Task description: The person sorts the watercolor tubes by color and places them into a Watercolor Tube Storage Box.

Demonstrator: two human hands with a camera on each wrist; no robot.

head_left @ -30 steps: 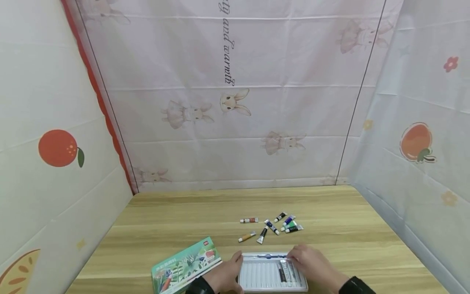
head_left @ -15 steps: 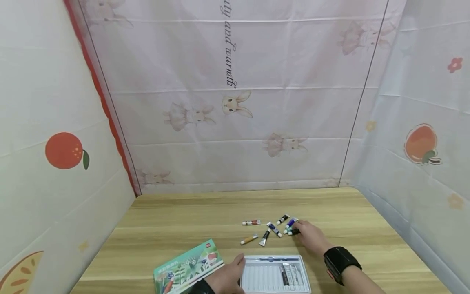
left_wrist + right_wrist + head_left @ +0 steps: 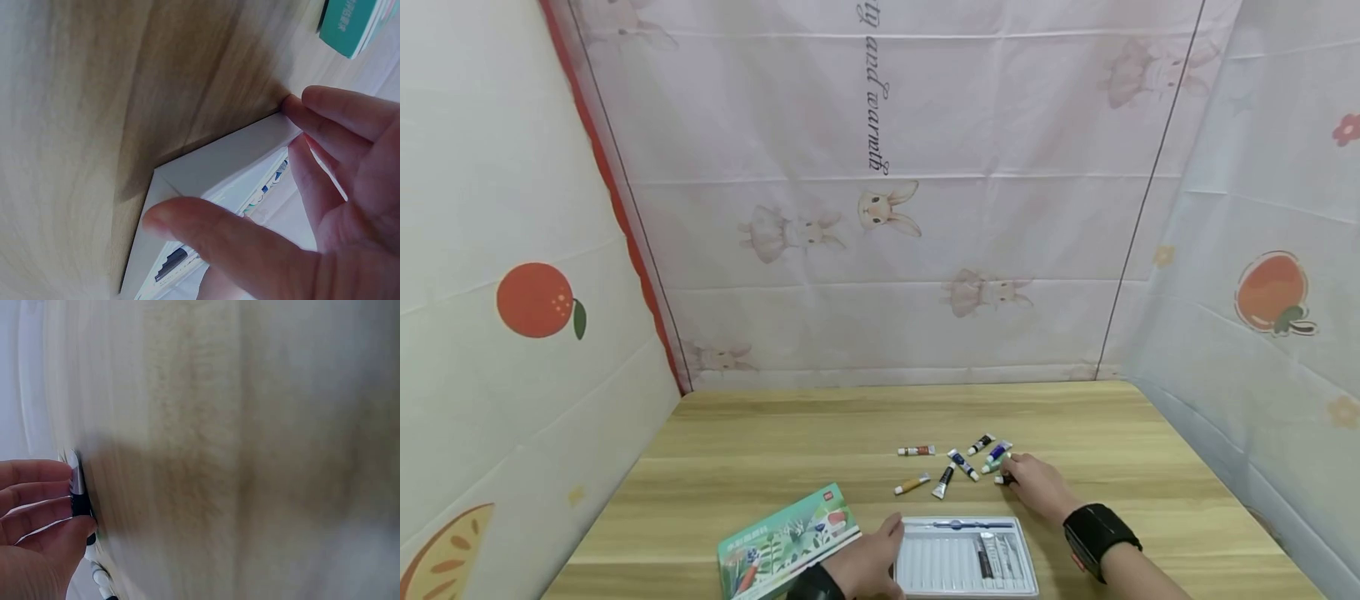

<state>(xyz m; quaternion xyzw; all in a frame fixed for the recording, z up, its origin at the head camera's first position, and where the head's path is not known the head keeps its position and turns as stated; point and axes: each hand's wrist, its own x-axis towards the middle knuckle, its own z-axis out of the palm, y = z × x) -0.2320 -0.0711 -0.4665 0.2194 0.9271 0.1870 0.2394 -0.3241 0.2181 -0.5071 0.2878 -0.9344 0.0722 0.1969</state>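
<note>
Paint tray (image 3: 928, 571) sits on the near part of the desk (image 3: 737, 433); tubes (image 3: 1002, 554) lie in its right-hand slots and a brush (image 3: 957, 525) along its far edge. Left hand (image 3: 867, 562): fingers spread, touching the tray's left end. Green printed box (image 3: 786, 533) lies angled just left of this hand. Right hand (image 3: 1041, 490), beyond the tray: fingers and thumb pinching a dark tube (image 3: 79, 501); whether it is clear of the desk cannot be determined. Loose tubes (image 3: 963, 466), among them yellow, blue and red-brown, lie to its left. Rabbit-printed cloth (image 3: 820, 325) hangs behind.
</note>
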